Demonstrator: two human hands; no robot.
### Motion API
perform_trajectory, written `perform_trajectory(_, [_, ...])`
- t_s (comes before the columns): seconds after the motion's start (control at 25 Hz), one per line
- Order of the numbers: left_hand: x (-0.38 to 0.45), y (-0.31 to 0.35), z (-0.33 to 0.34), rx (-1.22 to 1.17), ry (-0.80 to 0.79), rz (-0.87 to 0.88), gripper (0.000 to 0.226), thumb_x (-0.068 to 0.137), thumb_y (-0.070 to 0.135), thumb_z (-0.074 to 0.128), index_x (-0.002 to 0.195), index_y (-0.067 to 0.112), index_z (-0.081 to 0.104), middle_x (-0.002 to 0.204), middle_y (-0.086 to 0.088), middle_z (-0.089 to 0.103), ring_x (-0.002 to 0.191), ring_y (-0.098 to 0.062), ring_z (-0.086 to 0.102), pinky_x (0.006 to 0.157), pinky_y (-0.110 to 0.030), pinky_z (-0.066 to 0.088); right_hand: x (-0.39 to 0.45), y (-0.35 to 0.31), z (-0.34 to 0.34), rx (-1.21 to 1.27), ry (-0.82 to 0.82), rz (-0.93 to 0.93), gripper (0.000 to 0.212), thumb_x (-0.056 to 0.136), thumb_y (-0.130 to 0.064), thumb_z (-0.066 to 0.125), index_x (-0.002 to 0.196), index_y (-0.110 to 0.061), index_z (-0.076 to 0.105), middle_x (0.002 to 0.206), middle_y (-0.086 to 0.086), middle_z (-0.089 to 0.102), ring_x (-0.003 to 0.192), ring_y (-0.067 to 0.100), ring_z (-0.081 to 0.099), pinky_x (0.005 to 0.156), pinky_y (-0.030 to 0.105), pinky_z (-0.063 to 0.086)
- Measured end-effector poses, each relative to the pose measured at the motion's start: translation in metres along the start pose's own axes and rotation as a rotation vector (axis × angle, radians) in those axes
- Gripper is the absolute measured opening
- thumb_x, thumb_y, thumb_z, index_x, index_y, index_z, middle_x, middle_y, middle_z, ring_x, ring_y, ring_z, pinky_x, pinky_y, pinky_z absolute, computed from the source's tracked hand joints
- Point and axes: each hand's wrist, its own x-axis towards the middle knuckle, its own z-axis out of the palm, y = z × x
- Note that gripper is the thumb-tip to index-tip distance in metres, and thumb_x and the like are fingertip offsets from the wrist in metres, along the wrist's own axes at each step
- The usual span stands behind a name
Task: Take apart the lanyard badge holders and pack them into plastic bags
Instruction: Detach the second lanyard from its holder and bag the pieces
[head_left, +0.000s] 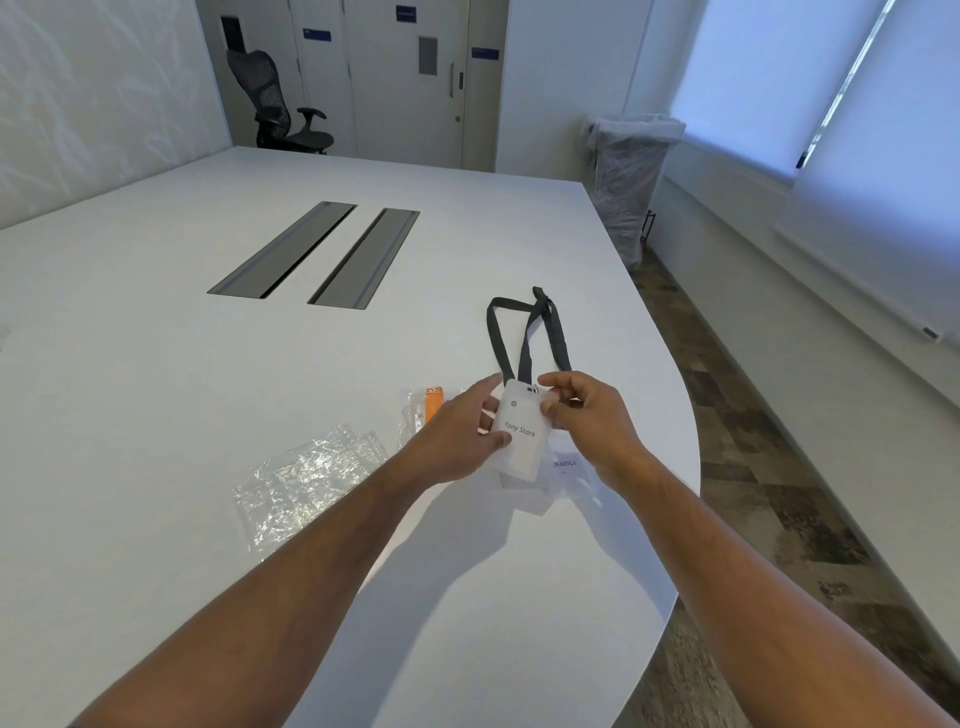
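badge holder (519, 427): held above the near right part of the white table (156, 389), printed face up, between both hands.
left hand (457, 436): curled round the holder's left edge, thumb (498, 440) pressed on the front face, fingers partly hidden behind it.
right hand (589, 415): thumb and fingertips pinched on the holder's top right corner, just beside the clip.
lanyard (524, 338): dark strap clipped to the holder's top, looped out on the table on the far side of the hands.
paper cards (563, 465): laid flat on the table under the holder, one printed word partly seen.
plastic bags (306, 478): clear, crumpled, laid left of the hands.
filled bag (428, 410): orange item seen inside, just left of the left hand, partly covered by it.
cable slots (317, 254): two grey recesses, far left, well apart from the work.
office chair (280, 104): by the far doors.
wrapped bin (631, 176): past the table's far right edge.
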Motion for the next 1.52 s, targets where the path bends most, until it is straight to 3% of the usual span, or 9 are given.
perform_trajectory(0.12, [-0.002,0.0,-0.003,-0.164,-0.006,-0.033,0.042,0.096,0.002,0.067,0.136,0.013,0.061,0.109,-0.011,0.076,0.101,-0.026,0.073,0.095,-0.042,0.06,-0.005,-0.004,-0.002,0.154,0.012,0.013,0.019,0.097,-0.003,0.064,0.11,-0.012,0.074,0.093,-0.001,0.074,0.091,0.018,0.07,0.089,0.038,0.062])
perform_trajectory(0.28, [-0.013,0.008,-0.008,-0.353,-0.068,-0.07,0.029,0.096,-0.001,0.067,0.122,0.01,0.068,0.109,-0.009,0.078,0.093,-0.016,0.075,0.077,-0.027,0.062,-0.014,-0.004,-0.002,0.384,0.057,0.073,0.029,0.108,-0.018,0.047,0.107,-0.012,0.075,0.108,0.001,0.078,0.1,0.019,0.069,0.086,0.035,0.056])
perform_trajectory(0.4, [-0.018,0.011,-0.008,-0.436,-0.108,-0.074,0.029,0.096,-0.001,0.067,0.124,0.007,0.068,0.109,-0.01,0.079,0.095,-0.016,0.076,0.081,-0.031,0.063,-0.025,-0.002,-0.002,0.293,0.034,0.031,0.032,0.104,-0.007,0.046,0.111,-0.02,0.075,0.108,-0.009,0.078,0.1,0.012,0.07,0.088,0.031,0.057])
perform_trajectory(0.6, [-0.025,0.022,-0.007,-0.54,-0.144,-0.077,0.024,0.1,-0.001,0.062,0.118,0.012,0.069,0.103,-0.002,0.08,0.091,-0.012,0.077,0.075,-0.027,0.062,-0.048,-0.003,0.005,0.179,-0.085,-0.003,0.033,0.099,-0.001,0.055,0.107,-0.025,0.075,0.093,-0.013,0.08,0.087,0.007,0.076,0.07,0.022,0.06])
perform_trajectory(0.84, [-0.025,0.038,-0.009,-0.66,-0.015,-0.12,0.021,0.098,-0.001,0.065,0.118,0.003,0.066,0.122,-0.02,0.072,0.099,-0.021,0.073,0.075,-0.032,0.065,-0.059,0.001,0.013,0.149,-0.018,0.001,0.031,0.105,-0.007,0.051,0.117,-0.025,0.073,0.11,0.003,0.078,0.101,0.021,0.074,0.091,0.035,0.062])
perform_trajectory(1.04, [-0.021,0.05,-0.012,-0.739,0.129,-0.157,0.019,0.097,-0.002,0.066,0.116,0.002,0.067,0.113,-0.017,0.074,0.098,-0.025,0.072,0.077,-0.036,0.065,-0.067,0.0,0.017,0.173,-0.056,-0.039,0.031,0.107,-0.006,0.042,0.109,-0.013,0.073,0.086,0.01,0.074,0.077,0.025,0.07,0.09,0.045,0.061])
perform_trajectory(1.12, [-0.019,0.054,-0.012,-0.752,0.18,-0.167,0.02,0.096,-0.004,0.066,0.116,-0.001,0.067,0.106,-0.014,0.075,0.096,-0.024,0.072,0.071,-0.032,0.065,-0.071,-0.002,0.019,0.193,-0.079,-0.062,0.03,0.11,-0.011,0.04,0.119,-0.012,0.068,0.084,0.01,0.069,0.074,0.021,0.066,0.087,0.045,0.061])
perform_trajectory(1.24, [-0.017,0.056,-0.01,-0.761,0.238,-0.188,0.021,0.096,-0.004,0.066,0.117,-0.003,0.067,0.112,-0.016,0.076,0.095,-0.022,0.074,0.067,-0.029,0.064,-0.077,-0.011,0.023,0.244,-0.095,-0.099,0.038,0.11,-0.009,0.039,0.14,-0.025,0.055,0.086,0.016,0.066,0.073,0.019,0.063,0.077,0.031,0.06])
perform_trajectory(1.52, [-0.008,0.057,-0.008,-0.758,0.303,-0.212,0.017,0.096,-0.004,0.065,0.111,0.004,0.068,0.106,-0.01,0.076,0.092,-0.015,0.074,0.07,-0.032,0.066,-0.087,-0.019,0.029,0.219,-0.096,-0.055,0.069,0.11,-0.007,0.038,0.163,-0.035,0.003,0.086,0.009,0.069,0.071,0.014,0.064,0.075,0.022,0.057])
